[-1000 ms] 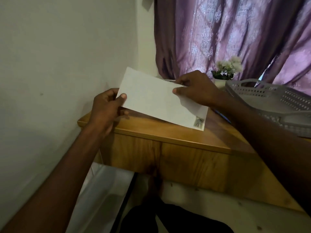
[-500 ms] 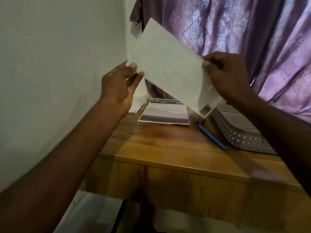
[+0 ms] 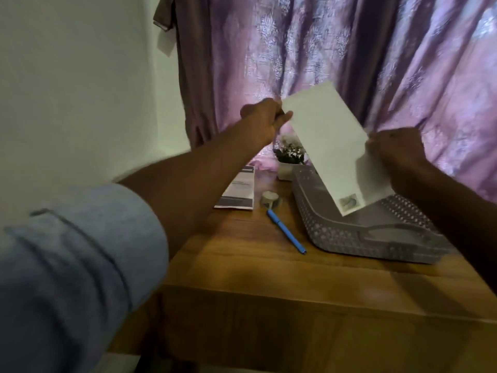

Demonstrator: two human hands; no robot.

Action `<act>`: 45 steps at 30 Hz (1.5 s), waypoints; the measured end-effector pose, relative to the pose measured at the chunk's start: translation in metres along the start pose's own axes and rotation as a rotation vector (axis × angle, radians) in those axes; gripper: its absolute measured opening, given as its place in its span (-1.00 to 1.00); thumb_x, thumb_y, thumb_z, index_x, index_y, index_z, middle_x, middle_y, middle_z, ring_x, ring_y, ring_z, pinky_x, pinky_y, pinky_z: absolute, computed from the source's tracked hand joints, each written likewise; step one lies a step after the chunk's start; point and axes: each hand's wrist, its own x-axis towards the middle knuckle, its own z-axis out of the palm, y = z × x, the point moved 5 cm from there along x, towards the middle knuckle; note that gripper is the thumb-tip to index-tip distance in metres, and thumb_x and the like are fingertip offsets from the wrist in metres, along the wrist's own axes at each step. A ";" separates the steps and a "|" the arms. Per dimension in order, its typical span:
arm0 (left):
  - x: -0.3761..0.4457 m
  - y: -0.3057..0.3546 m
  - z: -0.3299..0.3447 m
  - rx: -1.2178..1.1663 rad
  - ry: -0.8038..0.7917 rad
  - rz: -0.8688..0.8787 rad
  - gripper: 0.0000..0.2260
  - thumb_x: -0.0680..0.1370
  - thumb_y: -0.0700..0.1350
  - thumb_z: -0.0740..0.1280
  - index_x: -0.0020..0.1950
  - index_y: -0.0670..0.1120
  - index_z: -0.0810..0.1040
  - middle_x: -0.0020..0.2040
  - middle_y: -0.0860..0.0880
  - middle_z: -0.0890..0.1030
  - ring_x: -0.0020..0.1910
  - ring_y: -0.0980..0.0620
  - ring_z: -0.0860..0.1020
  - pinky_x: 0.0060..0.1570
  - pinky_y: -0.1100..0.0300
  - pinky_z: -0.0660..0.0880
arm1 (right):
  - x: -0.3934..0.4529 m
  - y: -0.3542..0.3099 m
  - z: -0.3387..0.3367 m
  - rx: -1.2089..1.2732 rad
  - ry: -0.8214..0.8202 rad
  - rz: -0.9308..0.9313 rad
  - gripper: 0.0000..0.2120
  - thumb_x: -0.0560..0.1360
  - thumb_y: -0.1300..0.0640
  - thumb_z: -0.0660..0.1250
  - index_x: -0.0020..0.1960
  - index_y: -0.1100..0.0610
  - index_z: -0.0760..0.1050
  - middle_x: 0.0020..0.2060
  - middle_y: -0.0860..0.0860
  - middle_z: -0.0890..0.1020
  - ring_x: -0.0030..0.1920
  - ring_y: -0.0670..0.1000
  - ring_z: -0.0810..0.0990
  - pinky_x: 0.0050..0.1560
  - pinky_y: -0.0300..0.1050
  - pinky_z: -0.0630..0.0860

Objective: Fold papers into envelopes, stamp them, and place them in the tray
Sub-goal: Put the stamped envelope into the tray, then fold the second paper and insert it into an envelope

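- Nothing here can be read.
- The envelope (image 3: pixel 333 149), held up over the tray (image 3: pixel 349 232), has a stamp (image 3: pixel 348 203) at its low corner; it shows a blurred grey-green picture, no legible words or value.
- The booklet (image 3: pixel 239 191), flat on the desk left of the tray, has dark bands at its top and bottom edges and faint lines of print between them, all too smeared to make out.
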 end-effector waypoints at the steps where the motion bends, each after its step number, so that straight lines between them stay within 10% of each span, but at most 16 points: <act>1: 0.007 -0.016 0.004 0.095 0.042 0.001 -0.93 0.57 -0.42 0.34 0.04 -0.38 0.52 -0.21 -0.21 0.58 -0.44 -0.05 0.61 -0.31 0.08 0.69 | 0.006 0.016 -0.002 -0.006 -0.025 0.077 -0.66 0.24 0.12 0.37 -0.03 0.23 0.64 -0.11 0.20 0.67 0.00 0.28 0.69 -0.11 0.04 0.61; 6: 0.033 -0.078 0.005 0.773 0.095 0.068 -0.57 0.48 -0.19 0.45 0.33 -0.21 0.53 0.17 -0.17 0.63 0.05 -0.11 0.62 -0.18 0.18 0.51 | 0.002 0.061 -0.005 -0.210 -0.228 0.266 -0.80 0.46 0.35 0.41 0.07 0.39 0.57 -0.16 0.26 0.64 -0.30 0.13 0.58 -0.33 -0.12 0.49; 13: 0.028 -0.108 0.013 1.351 -0.018 0.265 -0.80 0.49 -0.08 0.42 0.04 -0.14 0.54 0.13 -0.19 0.63 0.19 -0.25 0.57 0.18 -0.06 0.58 | -0.002 0.087 0.007 -0.537 -0.524 0.268 -0.81 0.42 0.42 0.51 -0.02 0.31 0.56 -0.24 0.25 0.67 -0.48 0.05 0.63 -0.47 -0.15 0.57; 17: 0.013 -0.118 0.008 1.304 -0.090 0.408 -0.87 0.52 -0.20 0.34 -0.22 -0.18 0.58 -0.17 -0.12 0.65 -0.03 -0.17 0.65 -0.16 0.08 0.52 | -0.003 0.092 0.021 -0.695 -0.591 0.135 -0.83 0.38 0.39 0.55 -0.10 0.30 0.59 -0.26 0.18 0.68 -0.41 0.04 0.64 -0.40 -0.15 0.56; 27: 0.012 -0.134 -0.007 1.159 -0.230 0.405 -0.87 0.44 -0.19 0.35 -0.13 -0.16 0.70 0.00 -0.12 0.68 0.08 -0.08 0.61 0.13 -0.06 0.61 | -0.020 0.069 0.052 -0.931 -0.833 0.041 -0.65 0.54 0.11 0.47 0.31 0.03 0.56 -0.20 0.11 0.67 -0.30 0.04 0.62 -0.31 -0.15 0.60; 35: 0.012 -0.135 -0.011 1.084 -0.255 0.442 -0.89 0.50 -0.20 0.35 -0.14 -0.15 0.67 -0.04 -0.10 0.67 0.08 -0.06 0.58 0.08 -0.04 0.61 | -0.032 0.049 0.057 -1.042 -0.846 0.137 -0.69 0.56 0.04 0.44 0.26 0.09 0.54 -0.08 0.12 0.67 -0.22 0.05 0.64 -0.31 -0.12 0.63; 39: 0.005 -0.116 -0.018 1.045 -0.188 0.508 -0.92 0.55 -0.16 0.35 -0.08 -0.11 0.64 -0.05 -0.02 0.63 -0.06 0.03 0.57 -0.15 0.17 0.49 | -0.037 0.004 0.063 -1.154 -0.554 -0.277 -0.69 0.57 0.01 0.41 0.28 0.07 0.58 0.17 0.10 0.68 -0.10 0.06 0.66 -0.21 -0.17 0.60; 45: 0.002 -0.068 -0.071 1.250 -0.121 0.687 -0.87 0.53 -0.12 0.32 -0.02 -0.04 0.66 0.00 -0.06 0.67 0.00 -0.09 0.62 0.01 -0.02 0.57 | -0.089 -0.070 0.108 -0.634 -0.262 -0.626 -0.83 0.52 -0.02 0.32 -0.04 0.02 0.65 -0.10 -0.03 0.71 -0.06 0.06 0.66 -0.02 -0.01 0.59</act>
